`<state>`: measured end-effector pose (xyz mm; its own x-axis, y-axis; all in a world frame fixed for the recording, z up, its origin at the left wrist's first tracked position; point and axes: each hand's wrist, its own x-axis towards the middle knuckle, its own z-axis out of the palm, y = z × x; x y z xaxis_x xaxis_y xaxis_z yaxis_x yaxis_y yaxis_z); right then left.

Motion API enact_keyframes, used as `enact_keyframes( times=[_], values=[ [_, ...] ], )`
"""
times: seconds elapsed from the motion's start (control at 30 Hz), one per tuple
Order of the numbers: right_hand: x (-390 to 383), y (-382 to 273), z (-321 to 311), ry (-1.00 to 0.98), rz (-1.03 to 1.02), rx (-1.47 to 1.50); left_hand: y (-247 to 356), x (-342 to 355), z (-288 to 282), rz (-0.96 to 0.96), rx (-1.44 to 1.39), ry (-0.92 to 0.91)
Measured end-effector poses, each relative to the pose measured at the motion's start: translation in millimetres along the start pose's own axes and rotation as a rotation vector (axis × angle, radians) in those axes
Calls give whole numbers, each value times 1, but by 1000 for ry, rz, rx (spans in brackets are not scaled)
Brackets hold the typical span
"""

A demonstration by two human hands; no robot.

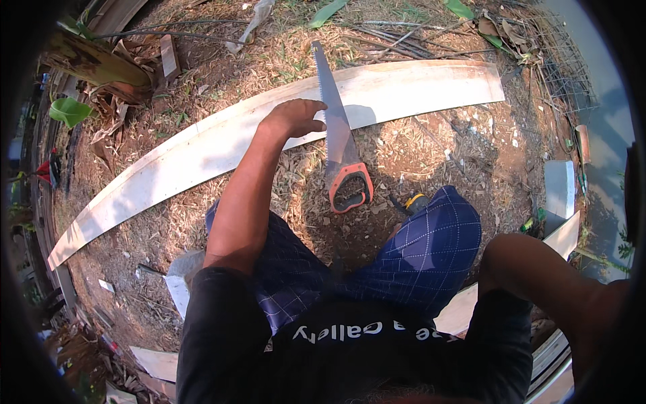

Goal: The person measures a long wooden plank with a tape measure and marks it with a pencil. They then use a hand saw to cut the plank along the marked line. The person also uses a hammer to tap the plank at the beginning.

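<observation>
My left hand reaches over a long pale wooden plank, palm down, thumb and forefinger apart. Its fingertips are at the toothed edge of a handsaw; whether they touch the blade I cannot tell. The saw lies across the plank with its tip pointing away from me, and its orange and black handle rests on the ground between my knees. My right arm is bent up at the right rim of the view, and the hand itself is out of sight.
A yellow and black tool, perhaps a tape measure, lies by my right knee. Grey blocks stand at the right, and another sits by my left side. Thin rods and wire mesh lie beyond the plank. A thick trunk is far left.
</observation>
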<state>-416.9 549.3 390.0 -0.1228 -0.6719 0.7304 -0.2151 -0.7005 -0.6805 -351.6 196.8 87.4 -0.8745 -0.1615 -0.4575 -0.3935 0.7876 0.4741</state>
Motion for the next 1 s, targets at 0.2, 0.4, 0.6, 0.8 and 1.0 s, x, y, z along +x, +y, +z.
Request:
enact_keyframes(
  times=[0.2, 0.4, 0.6, 0.8, 1.0],
  values=[
    [-113, 177, -72, 284, 914, -450, -12, -10, -6, -20, 9, 31],
    [-302, 324, -22, -223, 1589, -492, 7, -22, -8, 28, 37, 132],
    [-346, 363, 18, -63, 1486, -219, -4, -29, -14, 71, -44, 115],
    [-322, 314, -23, 459, 1379, -22, -52, -27, -18, 45, -83, 130],
    [-197, 183, -82, 811, 866, -6, -105, -4, -13, -16, -118, 112]
  ],
)
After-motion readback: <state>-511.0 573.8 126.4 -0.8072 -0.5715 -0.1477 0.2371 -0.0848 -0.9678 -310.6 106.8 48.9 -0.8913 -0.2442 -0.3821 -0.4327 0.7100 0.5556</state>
